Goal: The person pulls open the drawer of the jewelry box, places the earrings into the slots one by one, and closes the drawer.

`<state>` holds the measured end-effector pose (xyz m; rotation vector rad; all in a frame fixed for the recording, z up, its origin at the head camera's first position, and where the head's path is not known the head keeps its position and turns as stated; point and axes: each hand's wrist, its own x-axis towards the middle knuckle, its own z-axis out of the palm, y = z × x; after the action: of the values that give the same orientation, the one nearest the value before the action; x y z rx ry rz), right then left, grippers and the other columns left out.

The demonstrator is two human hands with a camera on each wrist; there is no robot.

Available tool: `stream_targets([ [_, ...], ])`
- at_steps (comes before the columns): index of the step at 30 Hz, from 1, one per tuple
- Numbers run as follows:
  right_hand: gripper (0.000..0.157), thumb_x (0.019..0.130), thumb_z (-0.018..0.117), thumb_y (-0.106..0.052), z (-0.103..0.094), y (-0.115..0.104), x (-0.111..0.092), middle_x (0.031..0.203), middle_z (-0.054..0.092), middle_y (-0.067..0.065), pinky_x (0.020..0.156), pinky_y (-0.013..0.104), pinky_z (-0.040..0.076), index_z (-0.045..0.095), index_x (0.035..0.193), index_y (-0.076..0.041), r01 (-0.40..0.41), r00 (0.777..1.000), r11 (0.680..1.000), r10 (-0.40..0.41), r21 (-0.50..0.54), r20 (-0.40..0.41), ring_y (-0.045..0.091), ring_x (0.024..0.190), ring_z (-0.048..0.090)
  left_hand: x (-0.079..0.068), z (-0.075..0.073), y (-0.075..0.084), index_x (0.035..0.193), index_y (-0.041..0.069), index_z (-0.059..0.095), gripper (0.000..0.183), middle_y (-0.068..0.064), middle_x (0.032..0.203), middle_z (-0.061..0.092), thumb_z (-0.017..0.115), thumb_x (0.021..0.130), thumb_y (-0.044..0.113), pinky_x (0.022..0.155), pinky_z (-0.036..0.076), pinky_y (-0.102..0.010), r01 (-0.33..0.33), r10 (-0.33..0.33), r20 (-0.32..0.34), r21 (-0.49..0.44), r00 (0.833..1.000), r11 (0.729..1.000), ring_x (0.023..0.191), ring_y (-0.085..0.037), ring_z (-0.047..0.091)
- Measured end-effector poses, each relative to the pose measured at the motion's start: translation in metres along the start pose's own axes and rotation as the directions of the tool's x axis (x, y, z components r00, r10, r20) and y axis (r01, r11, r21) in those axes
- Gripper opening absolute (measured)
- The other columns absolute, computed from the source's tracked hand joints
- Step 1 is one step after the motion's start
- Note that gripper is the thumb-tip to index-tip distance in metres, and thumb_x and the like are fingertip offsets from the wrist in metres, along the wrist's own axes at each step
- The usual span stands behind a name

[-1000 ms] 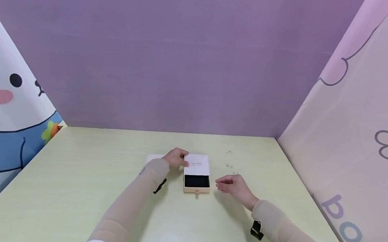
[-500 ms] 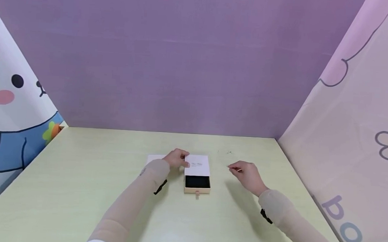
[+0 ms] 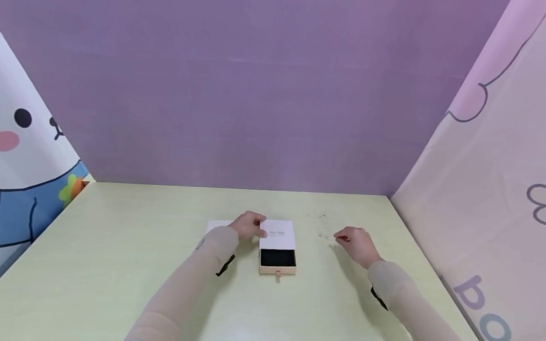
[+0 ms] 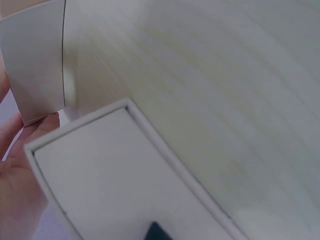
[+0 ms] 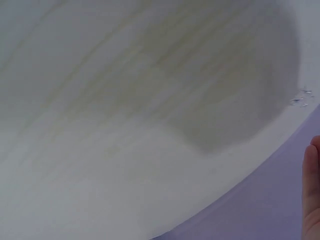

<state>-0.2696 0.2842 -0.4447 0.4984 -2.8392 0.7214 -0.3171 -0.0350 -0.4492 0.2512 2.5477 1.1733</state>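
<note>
In the head view, a small white drawer box point(image 3: 277, 235) with printed script lies on the table, its drawer point(image 3: 277, 269) slid partly out toward me. The drawer is lined in black and has a short pull tab. My left hand point(image 3: 249, 225) grips the box's left side, with thumb and fingers at opposite edges in the left wrist view. Tiny silvery pieces point(image 3: 323, 236) lie to the right of the box. Over their right end, my right hand point(image 3: 359, 246) has its thumb and fingertips brought together; I cannot tell whether a piece is between them.
A flat white rimmed lid or tray point(image 4: 110, 175) lies beside the left hand, mostly behind the wrist in the head view. More tiny pieces point(image 3: 322, 216) lie farther back on the pale table point(image 3: 133, 266). A purple backdrop point(image 3: 245, 86) rises behind the table.
My right hand has moved from beside the drawer back and to the right, past the tiny pieces. My left hand and the box have stayed in place.
</note>
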Motion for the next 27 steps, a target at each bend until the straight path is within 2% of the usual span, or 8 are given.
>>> stream_targets([
  [6,0.016,0.082,0.063,0.000,0.006,0.011,0.001,0.096,0.069,0.014,0.077,0.039,0.053,0.069,0.097,-0.001,-0.003,0.992,0.996,0.013,-0.085,0.123,0.027,0.087,0.065,-0.001,-0.001,0.000,0.132,0.003,0.047,0.056,-0.014,0.133,0.050,0.069,0.081,0.012,0.106,0.035,-0.038,-0.011,0.011,-0.010,0.000,1.000,1.000,0.125,-0.027,0.044],
  [10,0.016,0.082,0.063,-0.001,0.009,0.014,0.002,0.095,0.069,0.013,0.079,0.039,0.053,0.069,0.097,-0.001,-0.007,0.985,0.993,0.026,-0.117,0.168,0.026,0.087,0.064,-0.003,-0.001,0.002,0.133,0.003,0.046,0.057,-0.014,0.134,0.050,0.069,0.081,0.012,0.107,0.034,-0.038,-0.009,0.009,-0.004,-0.012,1.000,1.000,0.125,-0.028,0.044],
  [18,0.016,0.081,0.064,-0.001,0.012,0.015,0.006,0.094,0.070,0.012,0.077,0.039,0.053,0.070,0.095,-0.002,0.015,0.984,0.992,0.007,-0.123,0.178,0.025,0.086,0.065,-0.005,-0.001,0.003,0.133,0.003,0.046,0.057,-0.015,0.133,0.050,0.069,0.082,0.012,0.106,0.035,-0.039,-0.016,0.016,-0.004,0.002,1.000,1.000,0.125,-0.028,0.044],
  [27,0.015,0.080,0.065,-0.001,0.015,0.014,0.002,0.093,0.070,0.011,0.079,0.039,0.053,0.071,0.093,-0.003,0.042,0.989,0.990,-0.022,-0.136,0.145,0.026,0.088,0.065,0.000,0.000,0.000,0.134,0.004,0.046,0.058,-0.013,0.135,0.049,0.069,0.082,0.013,0.107,0.034,-0.039,-0.008,0.008,-0.002,-0.001,1.000,1.000,0.126,-0.027,0.043],
])
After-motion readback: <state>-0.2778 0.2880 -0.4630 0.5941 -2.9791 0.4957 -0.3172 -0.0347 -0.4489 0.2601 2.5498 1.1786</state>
